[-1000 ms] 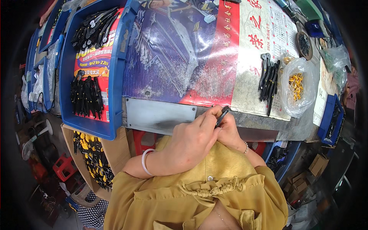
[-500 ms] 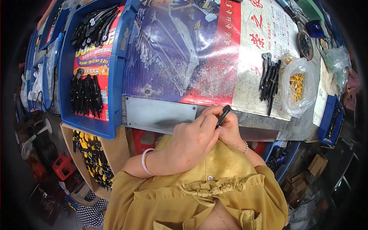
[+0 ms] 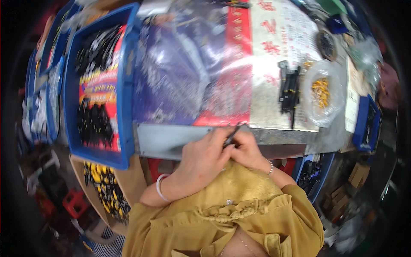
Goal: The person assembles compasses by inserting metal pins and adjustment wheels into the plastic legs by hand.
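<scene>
A slim black piece (image 3: 231,135) sits between my two hands at the table's near edge, its upper end sticking up past my fingers. My left hand (image 3: 204,155) is closed on it from the left, fingertips bent inward. From the other side my right hand (image 3: 248,150) is closed on it too, thumb and fingers pressed together. Motion blur and my fingers hide the piece's lower part, so I cannot tell its exact kind. Similar slim black pieces (image 3: 290,91) lie in a row on the poster to the right, beside a clear plastic bag (image 3: 316,118) of small yellow parts (image 3: 320,93).
A blue tray (image 3: 129,81) at left holds two bunches of black pieces (image 3: 95,124). Below it stands a cardboard box (image 3: 138,177) with black-and-yellow pieces (image 3: 107,188). A pale metal plate (image 3: 165,138) lines the table's front edge. A round dark dish (image 3: 326,45) sits far right.
My view has shifted, so the table appears lower and slightly left. My hands still hold the black piece, which now leans more and shows less above my fingers.
</scene>
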The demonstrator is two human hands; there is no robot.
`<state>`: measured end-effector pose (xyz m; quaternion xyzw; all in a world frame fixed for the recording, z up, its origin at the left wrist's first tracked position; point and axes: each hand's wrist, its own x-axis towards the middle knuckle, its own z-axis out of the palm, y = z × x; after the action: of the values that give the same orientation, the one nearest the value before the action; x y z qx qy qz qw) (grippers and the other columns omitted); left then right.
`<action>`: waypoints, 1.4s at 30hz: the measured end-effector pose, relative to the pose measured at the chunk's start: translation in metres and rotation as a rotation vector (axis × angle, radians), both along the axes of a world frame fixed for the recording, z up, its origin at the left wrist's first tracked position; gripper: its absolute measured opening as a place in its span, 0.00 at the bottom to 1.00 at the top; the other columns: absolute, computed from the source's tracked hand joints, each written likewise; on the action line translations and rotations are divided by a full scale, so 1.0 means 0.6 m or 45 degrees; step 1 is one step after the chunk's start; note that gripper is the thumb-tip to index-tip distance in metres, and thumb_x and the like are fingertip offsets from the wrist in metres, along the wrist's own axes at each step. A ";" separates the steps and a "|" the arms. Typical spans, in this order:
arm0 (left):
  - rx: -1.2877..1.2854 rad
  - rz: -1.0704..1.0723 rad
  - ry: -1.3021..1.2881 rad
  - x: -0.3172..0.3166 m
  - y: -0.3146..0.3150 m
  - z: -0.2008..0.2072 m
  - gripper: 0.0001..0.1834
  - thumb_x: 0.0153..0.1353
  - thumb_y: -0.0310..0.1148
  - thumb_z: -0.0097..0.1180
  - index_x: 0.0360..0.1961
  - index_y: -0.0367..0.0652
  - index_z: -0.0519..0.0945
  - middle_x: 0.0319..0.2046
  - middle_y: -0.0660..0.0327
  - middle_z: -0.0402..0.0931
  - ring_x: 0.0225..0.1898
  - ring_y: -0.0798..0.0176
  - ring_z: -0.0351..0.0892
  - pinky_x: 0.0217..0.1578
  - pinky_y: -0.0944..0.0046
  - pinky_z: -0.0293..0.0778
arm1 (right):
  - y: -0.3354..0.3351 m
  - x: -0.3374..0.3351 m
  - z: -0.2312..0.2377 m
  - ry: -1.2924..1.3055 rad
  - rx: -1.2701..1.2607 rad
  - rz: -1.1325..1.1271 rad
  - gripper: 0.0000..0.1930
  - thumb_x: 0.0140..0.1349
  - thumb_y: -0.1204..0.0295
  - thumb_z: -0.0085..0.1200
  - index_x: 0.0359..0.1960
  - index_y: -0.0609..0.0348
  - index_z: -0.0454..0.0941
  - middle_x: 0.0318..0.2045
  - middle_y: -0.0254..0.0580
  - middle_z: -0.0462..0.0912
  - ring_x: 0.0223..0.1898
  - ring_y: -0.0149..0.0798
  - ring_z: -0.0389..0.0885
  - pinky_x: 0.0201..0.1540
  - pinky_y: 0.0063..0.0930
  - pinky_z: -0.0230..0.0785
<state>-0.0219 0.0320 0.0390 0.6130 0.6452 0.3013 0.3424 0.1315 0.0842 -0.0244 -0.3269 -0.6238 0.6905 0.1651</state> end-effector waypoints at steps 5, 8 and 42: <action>-0.085 0.129 0.158 -0.015 -0.010 -0.022 0.11 0.57 0.24 0.53 0.41 0.33 0.71 0.21 0.52 0.75 0.20 0.60 0.76 0.20 0.65 0.70 | 0.019 -0.006 0.017 0.008 0.511 0.270 0.14 0.56 0.71 0.53 0.44 0.61 0.73 0.36 0.49 0.77 0.39 0.49 0.77 0.39 0.38 0.70; -0.228 0.266 -0.120 -0.025 -0.026 -0.040 0.06 0.61 0.25 0.49 0.38 0.34 0.69 0.23 0.53 0.77 0.19 0.67 0.75 0.20 0.68 0.70 | 0.019 0.010 0.033 -0.118 0.716 0.167 0.15 0.57 0.70 0.53 0.46 0.60 0.72 0.37 0.48 0.78 0.38 0.48 0.77 0.39 0.37 0.70; -0.475 0.535 -1.797 -0.089 -0.075 -0.036 0.10 0.55 0.19 0.55 0.39 0.33 0.74 0.36 0.54 0.77 0.34 0.63 0.80 0.36 0.66 0.79 | 0.226 0.051 0.047 -0.899 1.347 0.081 0.13 0.55 0.77 0.49 0.44 0.58 0.71 0.28 0.51 0.77 0.32 0.53 0.77 0.33 0.42 0.68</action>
<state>-0.0754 -0.0130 0.0172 0.0709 0.4165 0.5667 0.7074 0.1623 0.2195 0.0039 -0.3903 -0.9068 0.1441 0.0681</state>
